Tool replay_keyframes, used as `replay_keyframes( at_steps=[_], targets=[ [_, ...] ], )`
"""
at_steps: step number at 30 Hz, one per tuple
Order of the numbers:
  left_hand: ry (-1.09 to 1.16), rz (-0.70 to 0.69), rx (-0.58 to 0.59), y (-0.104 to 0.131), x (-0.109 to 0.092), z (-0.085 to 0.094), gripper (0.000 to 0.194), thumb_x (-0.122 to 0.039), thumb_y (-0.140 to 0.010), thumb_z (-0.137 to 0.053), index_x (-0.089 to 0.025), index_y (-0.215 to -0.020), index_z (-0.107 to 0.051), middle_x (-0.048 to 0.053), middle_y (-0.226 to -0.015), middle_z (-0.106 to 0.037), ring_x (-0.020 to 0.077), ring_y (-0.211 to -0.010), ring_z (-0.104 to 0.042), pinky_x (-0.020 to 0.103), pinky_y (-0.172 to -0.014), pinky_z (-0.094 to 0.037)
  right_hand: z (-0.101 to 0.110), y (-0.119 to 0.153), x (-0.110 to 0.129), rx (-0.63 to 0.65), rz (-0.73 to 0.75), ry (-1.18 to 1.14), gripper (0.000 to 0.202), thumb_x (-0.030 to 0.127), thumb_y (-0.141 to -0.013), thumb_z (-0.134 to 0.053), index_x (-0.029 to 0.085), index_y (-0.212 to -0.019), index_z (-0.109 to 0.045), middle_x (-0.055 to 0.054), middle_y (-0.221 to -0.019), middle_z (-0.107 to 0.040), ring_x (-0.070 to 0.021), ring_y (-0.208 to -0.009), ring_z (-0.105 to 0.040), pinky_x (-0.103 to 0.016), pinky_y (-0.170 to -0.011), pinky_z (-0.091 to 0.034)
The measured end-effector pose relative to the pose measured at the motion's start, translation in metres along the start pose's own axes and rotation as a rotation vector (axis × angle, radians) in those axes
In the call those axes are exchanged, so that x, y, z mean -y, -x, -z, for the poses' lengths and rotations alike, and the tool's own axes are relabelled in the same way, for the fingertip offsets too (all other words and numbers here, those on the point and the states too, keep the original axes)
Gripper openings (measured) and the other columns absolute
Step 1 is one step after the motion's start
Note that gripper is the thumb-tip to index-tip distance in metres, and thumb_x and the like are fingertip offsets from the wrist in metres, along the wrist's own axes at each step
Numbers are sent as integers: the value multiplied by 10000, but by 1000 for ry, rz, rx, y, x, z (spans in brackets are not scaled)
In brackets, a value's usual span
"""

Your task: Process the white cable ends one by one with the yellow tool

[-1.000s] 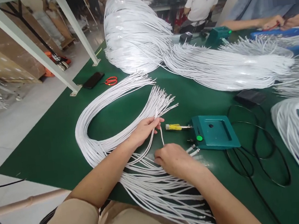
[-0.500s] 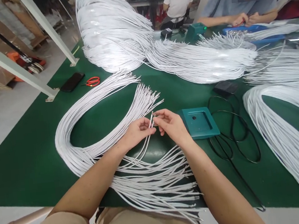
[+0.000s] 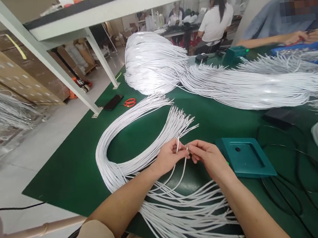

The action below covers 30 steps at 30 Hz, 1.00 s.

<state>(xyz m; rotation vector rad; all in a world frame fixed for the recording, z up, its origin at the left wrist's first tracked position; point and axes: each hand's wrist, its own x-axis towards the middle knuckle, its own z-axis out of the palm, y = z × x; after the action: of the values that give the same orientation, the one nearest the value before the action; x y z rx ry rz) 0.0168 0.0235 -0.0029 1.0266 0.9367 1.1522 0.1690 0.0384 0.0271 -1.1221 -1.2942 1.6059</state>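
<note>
My left hand is closed on a thin white cable, whose end sticks up past the fingers. Close by on the right, my right hand pinches the tip of a second white cable between thumb and forefinger. The fingertips of both hands nearly meet, so the small tip between them is partly hidden. Both cables trail down into a loose fan of white cables below my wrists. Behind my left hand lies a curved bundle of white cables, its cut ends pointing right.
Right of my right hand sits a teal tray-like device with black cords. Red-handled scissors and a black phone lie near the shelf leg. A large white cable pile stands behind. A co-worker's hands work at far right.
The view has swung left and up, showing more shelf and floor. The two cables have parted: one stands in my left hand, the other's tip is now between my right fingers.
</note>
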Motion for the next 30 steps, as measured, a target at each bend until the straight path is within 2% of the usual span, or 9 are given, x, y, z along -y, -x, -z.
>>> replay_keyframes(
  at_steps=[4, 7, 10, 16, 23, 25, 27, 30],
  targets=[
    [-42, -21, -2, 3, 2, 1, 370, -365, -710, -753, -174, -722, -437, -11, -724, -638, 117, -652, -644, 274, -684, -486, -2, 1, 1, 11, -120, -162, 265, 406, -699, -724, 166, -655, -620, 53, -485, -423, -80, -463, -336, -247, -484, -332],
    [-96, -21, -7, 7, 4, 1, 339, -315, -745, -718, -180, -715, -409, -11, -718, -639, 115, -661, -643, 277, -698, -489, -5, 2, 2, 28, -102, -161, 358, 492, -729, -689, 172, -617, -577, 26, -576, -478, -87, -508, -397, -244, -494, -345],
    [-141, -41, 10, 11, 3, 0, 354, -263, -757, -697, -189, -691, -357, -28, -706, -617, 118, -675, -647, 282, -703, -500, -6, 2, 2, 45, -101, -148, 420, 579, -764, -622, 167, -683, -621, 57, -517, -398, -91, -490, -415, -239, -493, -342],
    [-196, -62, 40, 14, -3, 0, 320, -210, -784, -663, -185, -693, -356, -38, -749, -591, 96, -695, -640, 261, -702, -506, -4, 4, 0, 96, -140, -193, 379, 497, -749, -686, 153, -620, -590, 67, -497, -405, -74, -497, -428, -227, -517, -346],
    [-181, -27, -38, 13, -7, -1, 375, -302, -720, -733, -186, -701, -377, -49, -693, -576, 78, -614, -602, 223, -614, -487, 1, 4, -2, 161, -175, -351, 280, 414, -718, -722, 146, -735, -644, 50, -576, -494, -77, -563, -492, -217, -554, -381],
    [-201, -17, -44, 12, -9, -1, 345, -319, -725, -734, -184, -753, -418, -38, -728, -599, 80, -625, -608, 210, -593, -471, 1, 5, -2, 137, -163, -337, 259, 394, -714, -720, 145, -743, -653, 35, -610, -533, -80, -583, -516, -215, -557, -386],
    [-218, -17, -30, 12, -10, 0, 312, -320, -744, -725, -190, -883, -479, -25, -778, -618, 89, -661, -625, 199, -576, -457, -1, 5, -1, 80, -121, -278, 251, 397, -730, -695, 148, -739, -662, 22, -634, -565, -80, -580, -519, -219, -561, -396],
    [-215, -34, -2, 12, -10, 2, 384, -314, -777, -702, -205, -1097, -520, -14, -799, -609, 99, -696, -628, 190, -554, -449, -4, 5, -3, -13, -13, -96, 228, 382, -740, -678, 158, -783, -690, -1, -698, -636, -103, -611, -549, -244, -597, -434]
  ],
)
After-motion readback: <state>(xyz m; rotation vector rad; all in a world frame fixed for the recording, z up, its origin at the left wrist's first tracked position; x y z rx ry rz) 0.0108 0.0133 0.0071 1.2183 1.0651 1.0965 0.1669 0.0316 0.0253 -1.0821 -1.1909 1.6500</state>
